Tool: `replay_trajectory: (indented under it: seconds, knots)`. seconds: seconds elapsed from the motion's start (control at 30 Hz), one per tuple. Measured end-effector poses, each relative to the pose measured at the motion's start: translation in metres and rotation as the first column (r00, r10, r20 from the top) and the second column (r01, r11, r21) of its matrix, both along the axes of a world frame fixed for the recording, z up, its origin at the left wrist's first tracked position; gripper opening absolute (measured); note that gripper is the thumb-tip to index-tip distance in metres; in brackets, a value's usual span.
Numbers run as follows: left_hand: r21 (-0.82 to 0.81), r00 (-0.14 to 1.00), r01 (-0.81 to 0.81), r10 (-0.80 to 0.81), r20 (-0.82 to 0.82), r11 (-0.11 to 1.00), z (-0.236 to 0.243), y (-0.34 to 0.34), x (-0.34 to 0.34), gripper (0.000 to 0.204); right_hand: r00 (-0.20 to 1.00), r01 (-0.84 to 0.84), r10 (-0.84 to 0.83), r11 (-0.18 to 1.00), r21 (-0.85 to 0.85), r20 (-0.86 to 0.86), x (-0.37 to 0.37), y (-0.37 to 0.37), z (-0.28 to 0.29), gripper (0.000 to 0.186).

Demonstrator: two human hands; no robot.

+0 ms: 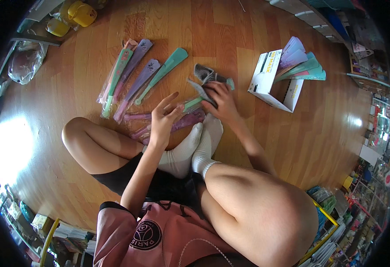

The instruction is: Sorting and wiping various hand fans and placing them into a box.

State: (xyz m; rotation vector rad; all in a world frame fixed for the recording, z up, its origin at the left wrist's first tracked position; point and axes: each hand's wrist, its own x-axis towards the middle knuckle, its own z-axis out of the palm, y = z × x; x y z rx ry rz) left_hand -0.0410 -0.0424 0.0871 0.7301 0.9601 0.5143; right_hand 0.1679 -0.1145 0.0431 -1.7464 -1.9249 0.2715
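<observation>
Brown-plank floor (315, 142), pastel folding fans (291, 55) already in white cardboard box (264, 73), plastic-sleeved fans (117, 78) still out; right hand (222, 101) gripping grey cloth (204, 73), left hand (162, 124) half-open, seemingly empty.

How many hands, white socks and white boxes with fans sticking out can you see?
Hands: 2 (left hand and right hand)
White socks: 2
White box with fans sticking out: 1
Total: 5

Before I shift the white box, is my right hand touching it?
Apart: the head view shows wooden floor between the right hand and the white box.
</observation>
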Motion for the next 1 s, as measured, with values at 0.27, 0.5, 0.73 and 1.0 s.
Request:
replay_trajectory:
  seconds: [0.27, 0.5, 0.73, 1.0]
  knots:
    - [0.223, 0.993, -0.040, 0.063, -0.096, 0.974, 0.026, 0.068, -0.014, 0.026, 0.993, 0.043, -0.039, 0.999, -0.030, 0.115, 0.014, -0.004, 0.009, 0.036]
    - [0.231, 0.990, 0.060, -0.088, 0.113, 0.971, 0.008, 0.018, 0.032, 0.038, 0.919, 0.387, -0.386, 0.922, -0.001, -0.080, -0.045, -0.010, 0.040, 0.044]
    - [-0.024, 0.995, -0.073, 0.074, 0.069, 0.997, 0.004, 0.000, 0.042, 0.027, 0.487, 0.479, -0.521, 0.830, -0.284, -0.701, -0.058, -0.039, 0.078, 0.032]
    - [0.213, 0.975, 0.178, -0.202, 0.095, 0.961, -0.002, -0.011, 0.032, 0.018, 0.891, 0.220, -0.143, 0.966, 0.134, -0.432, -0.046, -0.010, 0.086, 0.041]
